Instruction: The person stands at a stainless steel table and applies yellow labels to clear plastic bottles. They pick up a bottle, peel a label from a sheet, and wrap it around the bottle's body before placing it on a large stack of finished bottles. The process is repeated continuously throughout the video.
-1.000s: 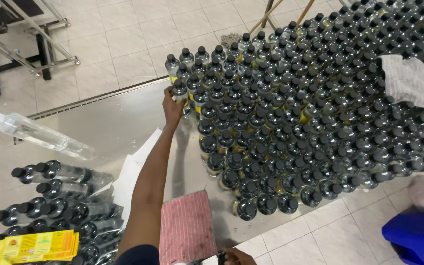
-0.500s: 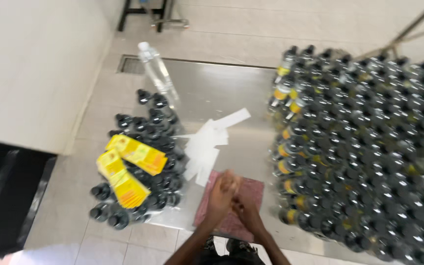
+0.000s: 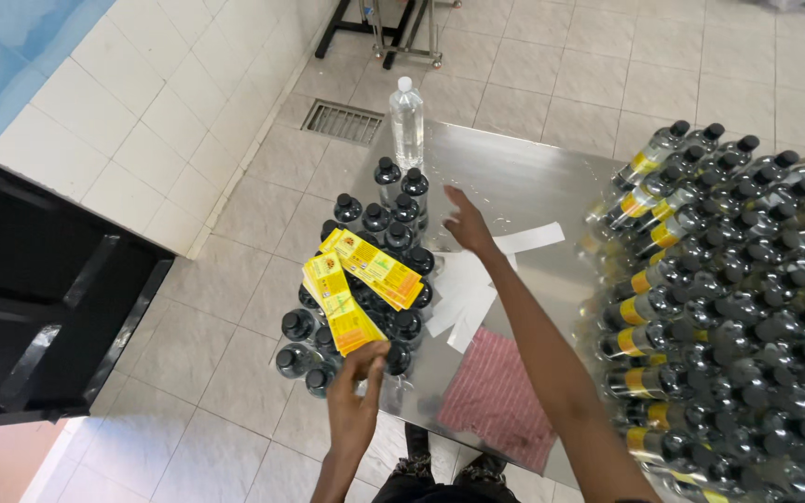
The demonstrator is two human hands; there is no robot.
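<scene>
- The yellow label strip [image 3: 339,303] lies left of the frame's centre, on the caps of the dark-capped bottles [image 3: 375,279]; its long axis runs from upper left to lower right, its lower end pointing at the left hand [image 3: 356,396].
- It is a narrow, bright yellow sheet with orange and green print; a second yellow strip [image 3: 376,268] lies just beside it, slanting more toward the right.
- The left hand, at lower centre, pinches the strip's lower end between thumb and fingers.
- The right hand [image 3: 466,224], at centre, hovers spread wide and holding nothing, above the steel table [image 3: 533,182], near the white paper slips [image 3: 477,284].
- A red striped cloth [image 3: 496,396] lies below the slips.
</scene>
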